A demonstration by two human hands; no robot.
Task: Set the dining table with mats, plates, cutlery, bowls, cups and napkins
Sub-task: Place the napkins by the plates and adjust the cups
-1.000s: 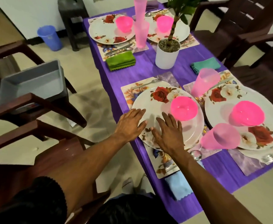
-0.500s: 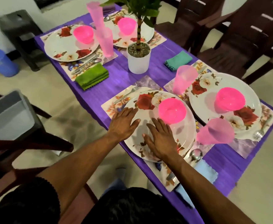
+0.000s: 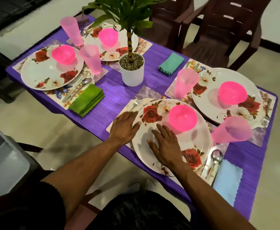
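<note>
The purple table (image 3: 116, 93) carries several place settings, each a floral mat, a white rose plate, a pink bowl and a pink cup. My left hand (image 3: 124, 126) lies flat with straight fingers at the left rim of the nearest plate (image 3: 200, 143), partly on its mat. On the plate's white middle rests my right hand (image 3: 165, 144), flat, just short of the pink bowl (image 3: 182, 117). A pink cup (image 3: 230, 132) stands to the right. A spoon (image 3: 216, 156) and a light blue napkin (image 3: 227, 180) lie right of the plate, a fork (image 3: 135, 103) at its far left.
A white pot with a green plant (image 3: 132, 70) stands mid-table. A green napkin (image 3: 87, 100) and a teal napkin (image 3: 170, 63) lie on the cloth. Brown chairs (image 3: 222, 30) stand behind the table. A grey bin (image 3: 3, 163) sits at my left.
The view swung left and pulled back, so the whole table shows. My left hand slid slightly off the plate toward its left rim; my right hand stays flat on the plate.
</note>
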